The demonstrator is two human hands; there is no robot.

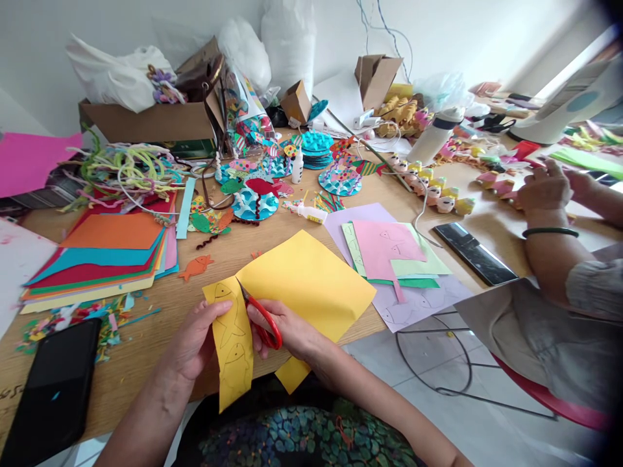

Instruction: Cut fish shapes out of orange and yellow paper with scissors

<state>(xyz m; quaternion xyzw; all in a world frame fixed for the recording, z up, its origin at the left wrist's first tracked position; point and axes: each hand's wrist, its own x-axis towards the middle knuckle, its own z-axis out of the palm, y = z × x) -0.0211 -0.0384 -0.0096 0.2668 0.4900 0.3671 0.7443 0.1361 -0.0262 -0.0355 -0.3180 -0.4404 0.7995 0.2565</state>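
My left hand (pixel 195 340) pinches a strip of yellow paper (pixel 234 370) that bears pencil-drawn fish, thumb on the front. The strip joins a large yellow sheet (pixel 311 279) near its top. In my right hand (pixel 287 331) are red-handled scissors (pixel 265 318), their blades at the yellow paper between strip and sheet. A small yellow piece (pixel 293 374) hangs at the table's front edge below my right wrist. An orange paper fish (pixel 195 266) lies on the table beyond my left hand.
Stacked coloured paper (pixel 97 259), scraps and a black phone (pixel 53 389) lie left. Pink and purple sheets (pixel 389 250) and another phone (pixel 474 253) are right. Paper fish crafts and glue bottles (pixel 311 214) stand behind. Another person's hands (pixel 545 188) are at far right.
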